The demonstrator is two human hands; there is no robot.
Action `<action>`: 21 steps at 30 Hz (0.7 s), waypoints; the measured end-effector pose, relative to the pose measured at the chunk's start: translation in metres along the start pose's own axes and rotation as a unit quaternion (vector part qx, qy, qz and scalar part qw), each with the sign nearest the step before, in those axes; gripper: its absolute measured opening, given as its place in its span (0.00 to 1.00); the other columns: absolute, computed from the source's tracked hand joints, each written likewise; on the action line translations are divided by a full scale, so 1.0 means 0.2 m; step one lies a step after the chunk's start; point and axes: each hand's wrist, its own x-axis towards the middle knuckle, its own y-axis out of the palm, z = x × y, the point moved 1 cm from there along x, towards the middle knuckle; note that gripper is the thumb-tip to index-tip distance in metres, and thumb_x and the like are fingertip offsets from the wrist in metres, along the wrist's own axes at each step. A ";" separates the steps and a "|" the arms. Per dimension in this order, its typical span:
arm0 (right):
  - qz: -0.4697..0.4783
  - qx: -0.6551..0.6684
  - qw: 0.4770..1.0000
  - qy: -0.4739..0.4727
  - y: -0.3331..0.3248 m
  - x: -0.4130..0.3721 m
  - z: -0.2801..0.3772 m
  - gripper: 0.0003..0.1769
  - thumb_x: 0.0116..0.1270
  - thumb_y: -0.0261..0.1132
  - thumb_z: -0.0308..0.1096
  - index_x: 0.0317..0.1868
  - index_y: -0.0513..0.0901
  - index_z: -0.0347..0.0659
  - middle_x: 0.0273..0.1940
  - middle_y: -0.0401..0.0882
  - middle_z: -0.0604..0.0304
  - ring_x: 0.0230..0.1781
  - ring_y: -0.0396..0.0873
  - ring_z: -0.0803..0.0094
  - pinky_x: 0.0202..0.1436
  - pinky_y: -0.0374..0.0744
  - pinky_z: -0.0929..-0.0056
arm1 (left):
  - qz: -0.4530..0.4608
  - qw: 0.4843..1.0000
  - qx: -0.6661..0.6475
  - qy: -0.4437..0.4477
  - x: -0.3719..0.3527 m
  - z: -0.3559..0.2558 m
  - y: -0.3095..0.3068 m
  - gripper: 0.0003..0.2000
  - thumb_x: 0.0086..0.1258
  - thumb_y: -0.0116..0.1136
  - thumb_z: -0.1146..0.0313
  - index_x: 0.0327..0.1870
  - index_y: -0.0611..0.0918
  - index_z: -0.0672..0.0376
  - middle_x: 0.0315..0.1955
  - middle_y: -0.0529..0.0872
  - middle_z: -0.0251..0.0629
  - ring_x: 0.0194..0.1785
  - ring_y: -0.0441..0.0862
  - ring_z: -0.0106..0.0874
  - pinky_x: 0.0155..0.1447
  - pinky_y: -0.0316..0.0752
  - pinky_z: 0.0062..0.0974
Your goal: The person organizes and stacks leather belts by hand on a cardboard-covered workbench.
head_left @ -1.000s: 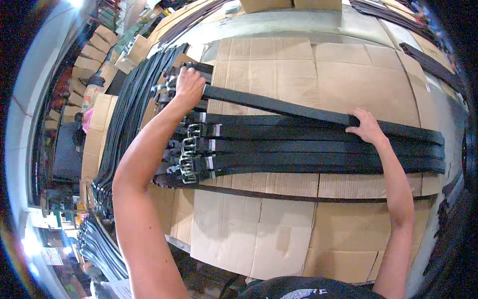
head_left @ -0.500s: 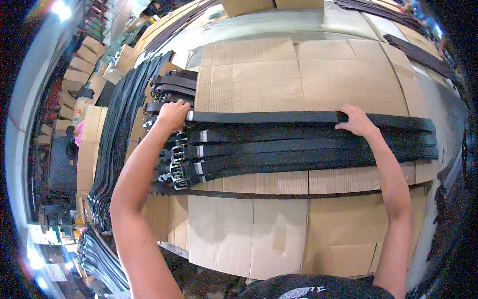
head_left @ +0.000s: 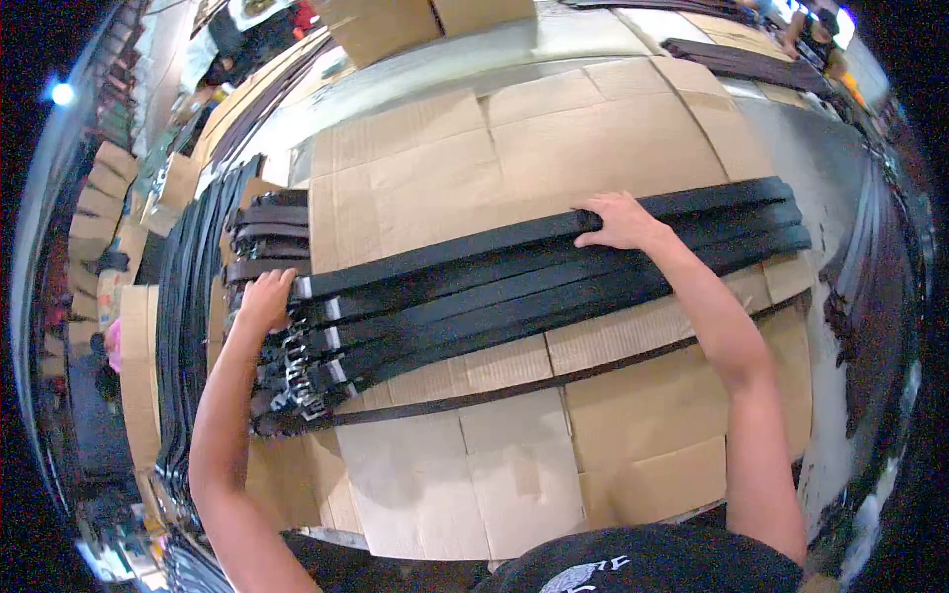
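Observation:
Several black belts (head_left: pixel 474 287) lie side by side in stacks across the cardboard, their metal buckles (head_left: pixel 297 371) grouped at the left end beside white tags. My left hand (head_left: pixel 267 299) is closed on the buckle end of the farthest stack. Farther along that same stack, my right hand (head_left: pixel 621 221) curls its fingers and thumb around the belts. Dark brown belts (head_left: pixel 275 222) lie just beyond my left hand. One dark belt (head_left: pixel 465 397) runs along the near side of the stacks.
Cardboard sheets (head_left: pixel 395 173) cover the table. A long row of black belts (head_left: pixel 203 296) hangs at the left. Cardboard boxes (head_left: pixel 381 25) stand at the far edge, and more dark belts (head_left: pixel 741 64) lie far right. A person (head_left: pixel 816 35) is at the upper right.
The view has turned, so the belts now slant up to the right and appear farther left. Both hands remain on the same stack.

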 end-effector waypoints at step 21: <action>-0.357 -0.106 0.904 0.210 -0.08 -0.83 -0.44 0.35 0.52 0.67 0.54 0.58 0.72 0.46 0.59 0.67 0.52 0.63 0.62 0.53 0.66 0.56 0.48 | -0.128 0.987 -0.088 -0.034 -0.27 -0.24 -0.23 0.44 0.43 0.67 0.72 0.66 0.59 0.55 0.63 0.62 0.44 0.68 0.56 0.43 0.71 0.49 0.44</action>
